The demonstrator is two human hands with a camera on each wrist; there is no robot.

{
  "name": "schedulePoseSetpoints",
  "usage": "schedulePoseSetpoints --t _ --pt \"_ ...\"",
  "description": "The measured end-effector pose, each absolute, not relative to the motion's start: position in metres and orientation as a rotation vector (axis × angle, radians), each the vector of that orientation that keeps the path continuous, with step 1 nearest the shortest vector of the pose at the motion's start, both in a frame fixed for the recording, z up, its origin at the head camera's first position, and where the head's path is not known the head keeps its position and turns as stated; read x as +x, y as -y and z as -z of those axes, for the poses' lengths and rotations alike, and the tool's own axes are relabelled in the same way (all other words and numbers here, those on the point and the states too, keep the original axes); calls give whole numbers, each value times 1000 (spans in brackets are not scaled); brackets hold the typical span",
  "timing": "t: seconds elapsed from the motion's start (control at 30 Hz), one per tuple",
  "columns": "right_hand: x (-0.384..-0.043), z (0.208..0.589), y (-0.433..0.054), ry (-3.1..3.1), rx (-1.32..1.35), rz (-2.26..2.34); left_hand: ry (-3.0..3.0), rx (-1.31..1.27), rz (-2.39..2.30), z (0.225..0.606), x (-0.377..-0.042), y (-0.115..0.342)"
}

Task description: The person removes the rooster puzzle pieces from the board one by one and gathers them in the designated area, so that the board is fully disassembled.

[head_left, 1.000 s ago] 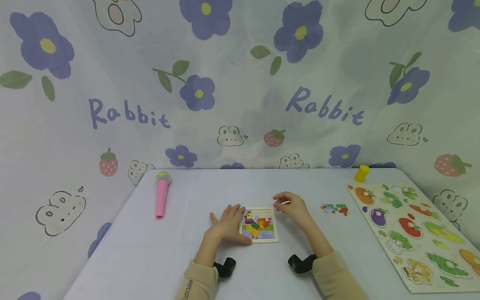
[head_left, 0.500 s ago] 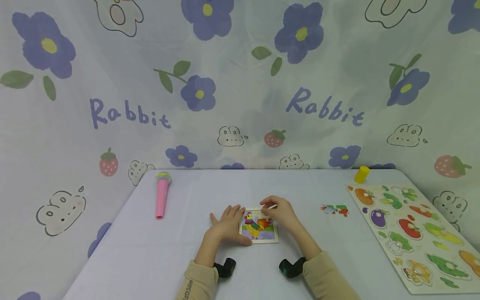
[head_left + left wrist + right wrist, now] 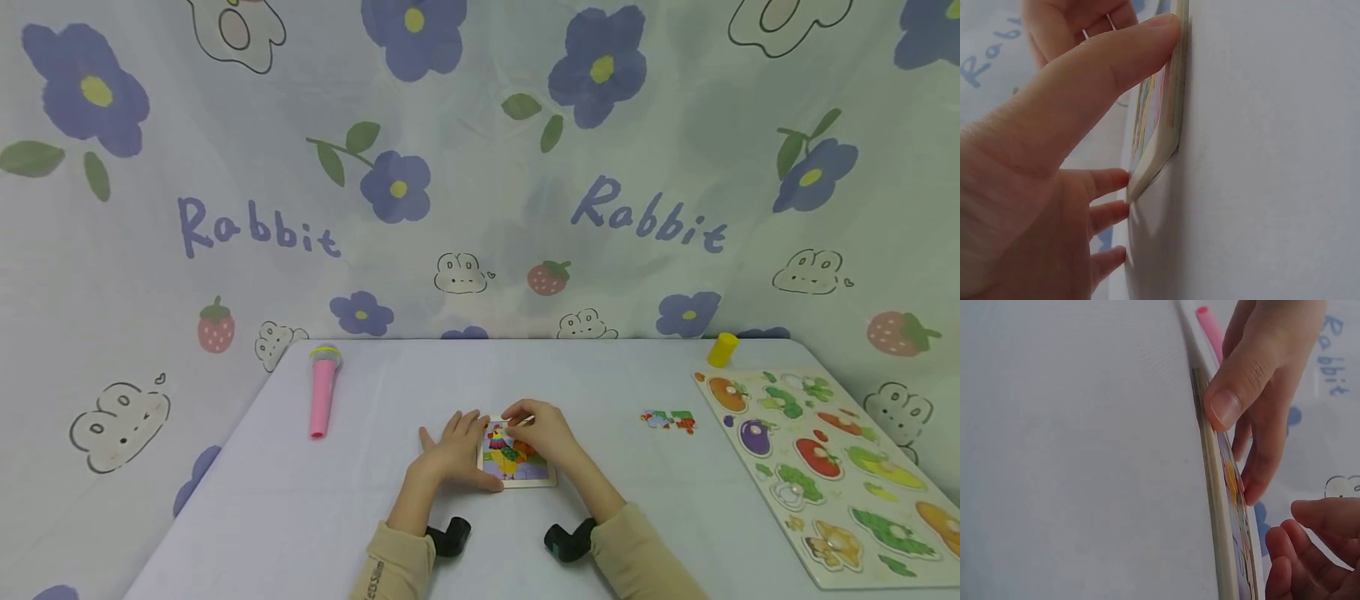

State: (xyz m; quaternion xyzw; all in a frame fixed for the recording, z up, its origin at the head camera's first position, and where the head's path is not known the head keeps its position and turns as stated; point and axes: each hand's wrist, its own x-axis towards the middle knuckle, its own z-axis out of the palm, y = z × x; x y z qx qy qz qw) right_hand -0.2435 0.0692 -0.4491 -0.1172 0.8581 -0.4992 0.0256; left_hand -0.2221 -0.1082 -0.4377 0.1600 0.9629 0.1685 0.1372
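A small square jigsaw puzzle (image 3: 504, 464) of a rooster in a pale frame lies on the white table. My left hand (image 3: 452, 460) rests at its left side, fingers spread. The thumb touches the near edge, and the other fingertips stand along the left edge, as the left wrist view also shows. My right hand (image 3: 542, 429) hovers over the puzzle's upper right, hiding part of the picture. Its fingers bend loosely, with a gap between thumb (image 3: 1325, 515) and fingers and nothing visible between them.
Several loose jigsaw pieces (image 3: 668, 421) lie to the right. Farther right is a vegetable peg board (image 3: 806, 429), with a yellow cylinder (image 3: 722, 349) behind it. A pink toy microphone (image 3: 322, 396) lies at the left. A patterned curtain (image 3: 480, 167) hangs behind the table.
My right hand has moved left and slightly down, from beside the puzzle's right corner to over its upper part. The left hand and the puzzle have stayed put.
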Motion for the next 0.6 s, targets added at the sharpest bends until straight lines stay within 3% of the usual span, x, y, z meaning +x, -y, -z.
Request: schedulePoseSetpoints --t 0.6 --pt "-239 450 -55 -2967 -386 923 -2802 487 -478 439 -222 109"
